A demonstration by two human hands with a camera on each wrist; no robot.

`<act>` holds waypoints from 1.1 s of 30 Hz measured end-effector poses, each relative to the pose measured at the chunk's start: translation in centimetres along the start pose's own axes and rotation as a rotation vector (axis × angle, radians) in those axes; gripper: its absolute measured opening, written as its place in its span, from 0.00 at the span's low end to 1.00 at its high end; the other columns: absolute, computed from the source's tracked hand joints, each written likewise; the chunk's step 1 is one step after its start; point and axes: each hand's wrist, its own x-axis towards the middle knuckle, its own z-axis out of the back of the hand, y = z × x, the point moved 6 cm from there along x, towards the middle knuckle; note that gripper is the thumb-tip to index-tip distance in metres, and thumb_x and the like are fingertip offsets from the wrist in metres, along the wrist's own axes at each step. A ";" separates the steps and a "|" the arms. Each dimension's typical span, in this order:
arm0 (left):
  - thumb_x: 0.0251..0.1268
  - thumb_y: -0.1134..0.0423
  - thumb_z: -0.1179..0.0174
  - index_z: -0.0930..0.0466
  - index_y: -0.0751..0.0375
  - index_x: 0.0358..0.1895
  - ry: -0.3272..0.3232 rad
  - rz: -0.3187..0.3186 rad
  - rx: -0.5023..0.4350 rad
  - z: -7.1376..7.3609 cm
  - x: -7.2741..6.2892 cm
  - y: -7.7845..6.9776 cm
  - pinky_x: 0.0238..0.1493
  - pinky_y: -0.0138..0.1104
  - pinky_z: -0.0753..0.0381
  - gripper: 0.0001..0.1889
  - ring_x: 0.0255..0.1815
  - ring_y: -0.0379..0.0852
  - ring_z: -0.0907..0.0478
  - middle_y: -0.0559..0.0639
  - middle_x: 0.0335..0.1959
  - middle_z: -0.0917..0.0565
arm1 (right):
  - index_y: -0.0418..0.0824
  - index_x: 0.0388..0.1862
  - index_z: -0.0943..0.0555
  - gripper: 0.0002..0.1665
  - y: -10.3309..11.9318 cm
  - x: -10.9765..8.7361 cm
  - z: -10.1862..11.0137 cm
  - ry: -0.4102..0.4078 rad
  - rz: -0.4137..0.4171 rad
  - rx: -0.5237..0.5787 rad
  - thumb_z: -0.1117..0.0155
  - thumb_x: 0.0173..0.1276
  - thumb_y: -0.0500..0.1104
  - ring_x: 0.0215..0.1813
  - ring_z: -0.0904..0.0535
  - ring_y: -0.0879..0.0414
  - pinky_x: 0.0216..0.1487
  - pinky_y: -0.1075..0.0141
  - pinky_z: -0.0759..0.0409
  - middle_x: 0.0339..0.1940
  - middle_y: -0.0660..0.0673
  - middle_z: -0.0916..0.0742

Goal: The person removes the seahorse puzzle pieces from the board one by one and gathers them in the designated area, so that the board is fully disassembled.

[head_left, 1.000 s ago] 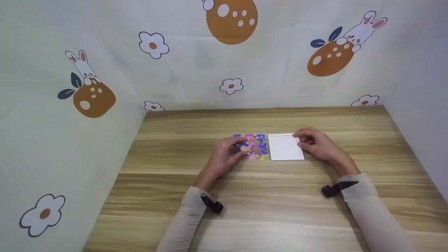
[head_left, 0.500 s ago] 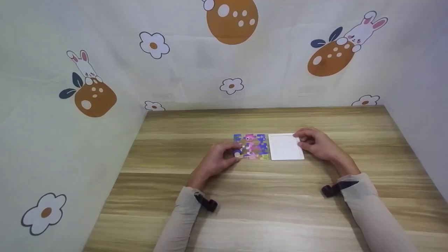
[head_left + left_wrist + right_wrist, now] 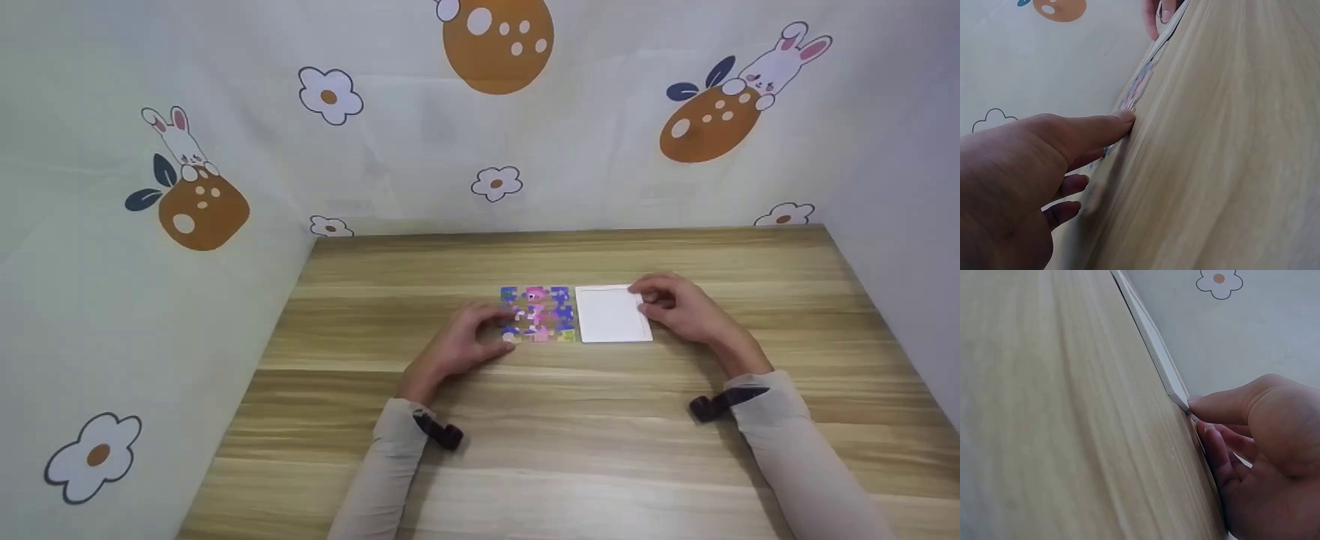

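Small jigsaw pieces (image 3: 536, 294), pink, purple and blue, lie in rows on the wooden table, with narrow gaps between some. At their left side my left hand (image 3: 459, 343) rests with thumb and index finger apart, the tips at the left-hand pieces. In the left wrist view its thumb (image 3: 1103, 129) reaches the edge of the pieces. Just right of the puzzle lies a square white tray (image 3: 613, 315) with a thin raised rim. My right hand (image 3: 684, 311) holds that tray at its upper right edge, thumb and curled index finger against it.
Wood-grain table (image 3: 570, 450) surrounds the pieces and the tray. A pale cloth wall (image 3: 420, 142) printed with rabbits, oranges and flowers rises behind and at the sides. Each sleeve carries a black wrist camera (image 3: 439, 430).
My left hand has drawn back leftward across the pieces to their left edge, uncovering more of the puzzle. The right hand and the tray have stayed put.
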 end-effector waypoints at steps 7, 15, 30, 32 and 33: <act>0.68 0.57 0.25 0.18 0.52 0.71 0.001 0.058 -0.009 0.1 -0.2 0.2 0.77 0.49 0.26 0.28 0.69 0.50 0.21 0.49 0.66 0.14 | 0.31 0.61 0.14 0.17 0.3 0.0 -0.1 -0.004 0.003 0.000 0.32 0.75 0.30 0.55 0.20 0.46 0.54 0.79 0.22 0.57 0.33 0.15; 0.68 0.56 0.24 0.16 0.52 0.69 -0.030 0.039 -0.028 0.3 -0.1 0.3 0.76 0.51 0.24 0.27 0.68 0.51 0.20 0.50 0.65 0.13 | 0.33 0.62 0.14 0.17 0.1 0.1 -0.1 0.009 -0.025 -0.011 0.33 0.76 0.30 0.56 0.20 0.45 0.55 0.80 0.24 0.60 0.33 0.15; 0.73 0.56 0.29 0.15 0.57 0.65 -0.321 0.180 0.233 3.5 0.2 1.5 0.72 0.53 0.22 0.21 0.66 0.57 0.18 0.56 0.61 0.11 | 0.31 0.70 0.19 0.23 0.1 0.4 0.4 -0.069 -0.101 0.017 0.34 0.80 0.36 0.59 0.12 0.41 0.53 0.77 0.19 0.65 0.30 0.13; 0.72 0.55 0.28 0.16 0.55 0.67 -0.366 0.196 0.332 4.0 0.3 1.6 0.74 0.54 0.24 0.23 0.68 0.57 0.19 0.55 0.64 0.12 | 0.31 0.71 0.20 0.23 0.4 0.3 1.0 -0.104 -0.100 -0.021 0.36 0.80 0.35 0.61 0.12 0.38 0.57 0.68 0.14 0.67 0.30 0.14; 0.72 0.55 0.28 0.18 0.54 0.69 -0.381 0.199 0.380 4.2 0.4 1.6 0.75 0.54 0.26 0.25 0.70 0.57 0.20 0.54 0.66 0.13 | 0.31 0.71 0.20 0.23 0.6 0.2 1.3 -0.121 -0.094 -0.052 0.37 0.80 0.35 0.62 0.13 0.37 0.60 0.61 0.12 0.68 0.29 0.15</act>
